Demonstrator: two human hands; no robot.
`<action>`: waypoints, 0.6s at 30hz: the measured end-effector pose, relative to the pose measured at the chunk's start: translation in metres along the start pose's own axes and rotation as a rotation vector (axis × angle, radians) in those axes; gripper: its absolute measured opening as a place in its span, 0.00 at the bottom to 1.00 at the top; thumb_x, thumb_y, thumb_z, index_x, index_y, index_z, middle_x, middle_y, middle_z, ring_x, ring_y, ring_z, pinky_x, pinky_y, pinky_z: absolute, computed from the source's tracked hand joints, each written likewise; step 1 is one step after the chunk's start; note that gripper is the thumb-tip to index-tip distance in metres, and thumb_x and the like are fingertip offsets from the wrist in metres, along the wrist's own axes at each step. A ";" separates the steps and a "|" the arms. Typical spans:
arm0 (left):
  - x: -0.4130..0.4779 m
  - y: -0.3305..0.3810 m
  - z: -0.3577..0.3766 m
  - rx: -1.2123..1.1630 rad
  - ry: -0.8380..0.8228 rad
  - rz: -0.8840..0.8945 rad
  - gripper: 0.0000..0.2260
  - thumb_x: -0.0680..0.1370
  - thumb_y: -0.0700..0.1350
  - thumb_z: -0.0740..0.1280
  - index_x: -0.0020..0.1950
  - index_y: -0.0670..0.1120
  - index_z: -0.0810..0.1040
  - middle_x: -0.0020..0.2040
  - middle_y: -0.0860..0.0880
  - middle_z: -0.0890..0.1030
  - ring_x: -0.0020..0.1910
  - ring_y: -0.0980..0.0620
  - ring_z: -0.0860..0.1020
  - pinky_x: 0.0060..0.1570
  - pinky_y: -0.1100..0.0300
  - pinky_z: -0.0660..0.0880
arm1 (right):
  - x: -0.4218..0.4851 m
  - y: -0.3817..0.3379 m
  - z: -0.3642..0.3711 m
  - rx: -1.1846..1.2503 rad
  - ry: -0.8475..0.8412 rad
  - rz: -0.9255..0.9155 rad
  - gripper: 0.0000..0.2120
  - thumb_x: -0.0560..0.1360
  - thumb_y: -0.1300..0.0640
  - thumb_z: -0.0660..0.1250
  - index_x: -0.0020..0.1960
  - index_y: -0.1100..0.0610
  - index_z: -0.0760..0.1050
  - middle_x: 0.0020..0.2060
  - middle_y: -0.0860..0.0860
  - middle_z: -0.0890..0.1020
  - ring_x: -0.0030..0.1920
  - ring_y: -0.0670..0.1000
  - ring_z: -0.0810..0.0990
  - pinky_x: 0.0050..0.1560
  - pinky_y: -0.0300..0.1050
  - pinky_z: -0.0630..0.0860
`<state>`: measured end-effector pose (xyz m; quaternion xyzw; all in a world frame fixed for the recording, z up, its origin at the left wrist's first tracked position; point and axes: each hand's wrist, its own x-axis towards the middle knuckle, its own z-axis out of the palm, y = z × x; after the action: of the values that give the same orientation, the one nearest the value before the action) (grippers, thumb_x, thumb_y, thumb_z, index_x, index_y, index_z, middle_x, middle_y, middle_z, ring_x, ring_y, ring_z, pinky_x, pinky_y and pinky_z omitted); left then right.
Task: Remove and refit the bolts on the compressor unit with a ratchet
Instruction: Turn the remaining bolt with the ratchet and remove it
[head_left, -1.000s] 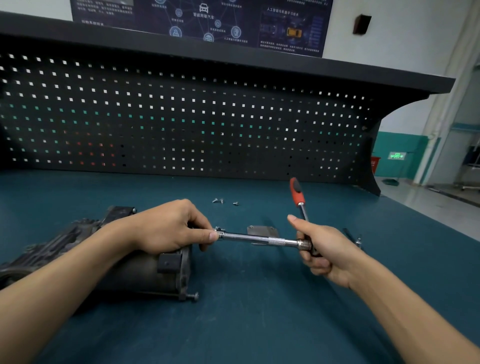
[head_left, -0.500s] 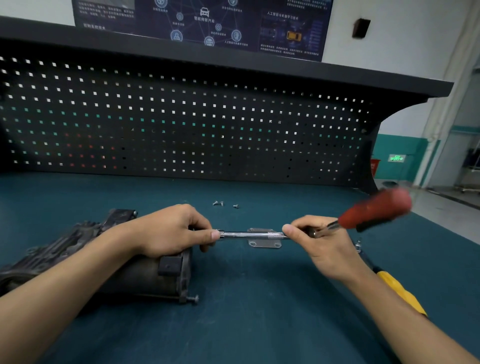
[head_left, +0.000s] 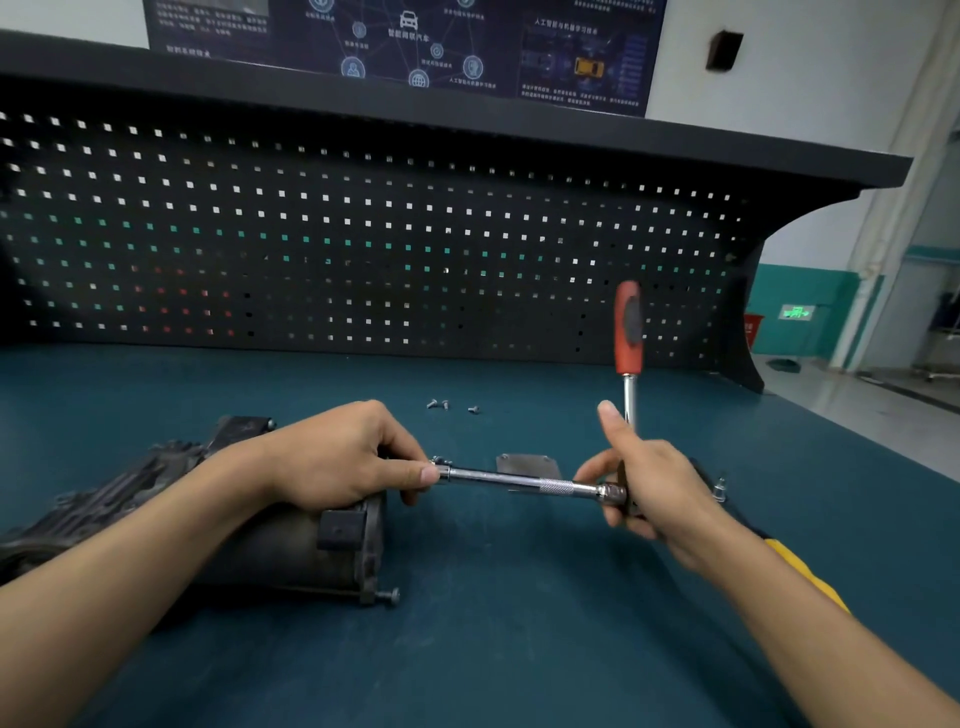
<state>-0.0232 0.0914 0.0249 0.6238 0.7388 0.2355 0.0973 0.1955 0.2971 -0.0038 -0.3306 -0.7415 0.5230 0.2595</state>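
**Ratchet handle swung from the right to upright**

Half a second ago the red handle of the ratchet (head_left: 627, 332) pointed to the right; now it stands straight up. Both hands are where they were.

One teal bench (head_left: 519, 649) fills the lower view, backed by one black pegboard (head_left: 363, 234). Above it hangs one dark poster (head_left: 405, 47) with icons, a car drawing and Chinese writing, mostly too blurred to read. One green exit sign (head_left: 796, 312) glows far right.

One dark compressor (head_left: 280, 551) lies on its side at the left of the bench. The left hand (head_left: 337, 457) rests on top of it, fingers curled, thumb and forefinger pinching the left end of one steel bar (head_left: 514, 480) just at the compressor's upper edge. This bar runs level to the ratchet head. The right hand (head_left: 654, 483) grips that head with curled fingers, thumb straight up along the shaft.

One yellow-handled tool (head_left: 802, 569) shows under the right forearm. One small metal plate (head_left: 527, 462) lies behind the bar. Three loose bolts (head_left: 445, 404) lie farther back, well apart from both hands. One more bolt (head_left: 389, 596) sticks out of the compressor's lower corner.
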 end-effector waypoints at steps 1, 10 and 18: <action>0.000 0.000 0.000 -0.001 -0.001 0.002 0.25 0.68 0.73 0.62 0.43 0.54 0.85 0.46 0.35 0.82 0.48 0.39 0.81 0.53 0.43 0.77 | 0.001 0.000 0.000 0.026 -0.010 0.055 0.39 0.71 0.24 0.57 0.37 0.59 0.84 0.23 0.58 0.76 0.19 0.49 0.67 0.19 0.37 0.60; 0.000 0.002 -0.001 -0.015 -0.009 0.000 0.24 0.68 0.72 0.62 0.43 0.55 0.85 0.47 0.35 0.82 0.49 0.38 0.81 0.54 0.43 0.77 | 0.001 -0.002 -0.005 0.187 -0.284 0.431 0.31 0.76 0.33 0.61 0.40 0.62 0.80 0.20 0.51 0.65 0.16 0.46 0.54 0.22 0.36 0.52; -0.002 0.006 -0.001 -0.013 0.009 -0.022 0.23 0.66 0.72 0.64 0.42 0.55 0.85 0.46 0.42 0.84 0.49 0.40 0.80 0.53 0.44 0.77 | 0.004 0.005 -0.003 0.183 -0.252 0.321 0.19 0.71 0.40 0.72 0.38 0.56 0.75 0.21 0.51 0.66 0.18 0.47 0.56 0.23 0.37 0.53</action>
<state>-0.0184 0.0902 0.0279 0.6139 0.7447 0.2418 0.1007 0.1964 0.3027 -0.0070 -0.3515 -0.6553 0.6600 0.1070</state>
